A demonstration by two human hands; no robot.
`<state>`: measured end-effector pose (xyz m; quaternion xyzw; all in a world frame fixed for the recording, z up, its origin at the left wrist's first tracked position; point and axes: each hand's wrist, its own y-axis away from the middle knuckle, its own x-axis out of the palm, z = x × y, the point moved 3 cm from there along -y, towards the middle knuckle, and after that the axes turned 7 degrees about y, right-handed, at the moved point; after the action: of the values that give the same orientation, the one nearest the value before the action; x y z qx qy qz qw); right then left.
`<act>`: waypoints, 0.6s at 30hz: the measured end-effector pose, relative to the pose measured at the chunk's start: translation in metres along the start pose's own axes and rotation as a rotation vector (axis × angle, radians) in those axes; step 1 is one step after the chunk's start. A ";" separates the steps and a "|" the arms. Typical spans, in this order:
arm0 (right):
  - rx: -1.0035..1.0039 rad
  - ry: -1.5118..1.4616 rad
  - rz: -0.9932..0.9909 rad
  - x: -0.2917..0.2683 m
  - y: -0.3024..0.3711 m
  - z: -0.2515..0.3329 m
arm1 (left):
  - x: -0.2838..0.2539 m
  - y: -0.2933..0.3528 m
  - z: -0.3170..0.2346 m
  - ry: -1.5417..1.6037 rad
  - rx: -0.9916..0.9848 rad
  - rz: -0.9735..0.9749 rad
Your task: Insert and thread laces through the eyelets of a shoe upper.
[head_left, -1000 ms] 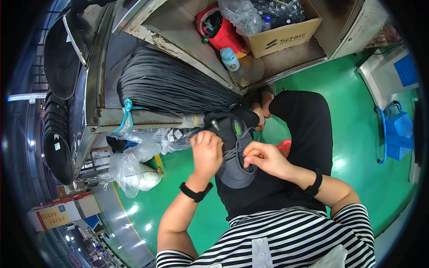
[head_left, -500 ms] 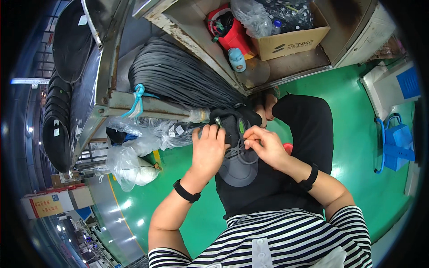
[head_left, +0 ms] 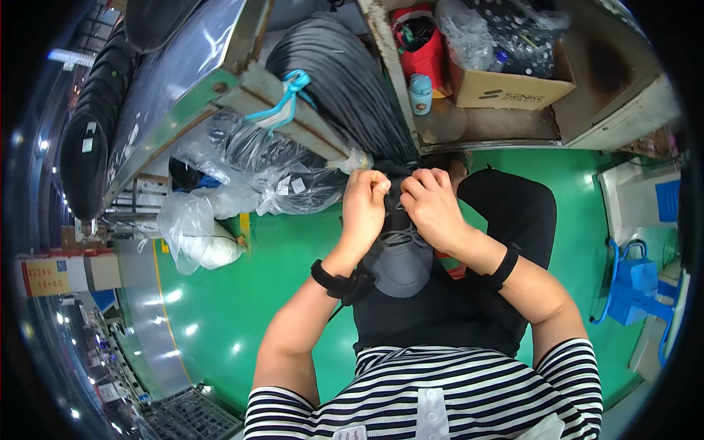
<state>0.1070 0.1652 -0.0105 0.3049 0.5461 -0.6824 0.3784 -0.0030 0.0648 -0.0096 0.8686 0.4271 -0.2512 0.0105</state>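
A dark grey shoe (head_left: 398, 270) rests on my lap, its toe toward my body and its collar pointing away. Grey shoelaces (head_left: 400, 236) cross over its front. My left hand (head_left: 364, 207) is closed in a pinch at the shoe's upper left side. On the upper right side, my right hand (head_left: 434, 207) is closed too, with bent fingers close to the tongue. Both pinch the shoelace near the top of the shoe; the pinched parts are mostly hidden by my fingers.
A thick bundle of dark cords (head_left: 345, 73) hangs beyond the metal frame, where a blue tie (head_left: 293, 92) is knotted. Plastic-wrapped bundles (head_left: 286, 169) lie left. Ahead, a shelf holds a cardboard box (head_left: 506, 89), a red container (head_left: 422, 55) and a blue bottle (head_left: 420, 95). A blue stool (head_left: 632, 282) stands right.
Both hands have moved away from my body toward the shoe's collar. The loose lace loop by the right hand is gone from the shoe's front. My view has shifted.
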 end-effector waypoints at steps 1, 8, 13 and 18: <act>-0.016 0.004 0.034 0.003 -0.001 0.001 | -0.002 -0.002 0.003 0.040 -0.049 -0.002; 0.125 -0.282 0.116 0.010 -0.002 -0.011 | -0.022 0.019 -0.025 -0.266 0.251 0.057; 0.138 -0.134 0.102 -0.005 -0.002 0.001 | -0.042 0.051 -0.032 -0.603 0.327 0.223; 0.265 -0.183 0.094 0.011 -0.002 0.010 | -0.030 0.052 -0.030 -0.695 0.322 0.076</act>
<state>0.0990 0.1537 -0.0163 0.3137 0.3997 -0.7549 0.4147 0.0334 0.0168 0.0198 0.7374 0.3205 -0.5939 0.0275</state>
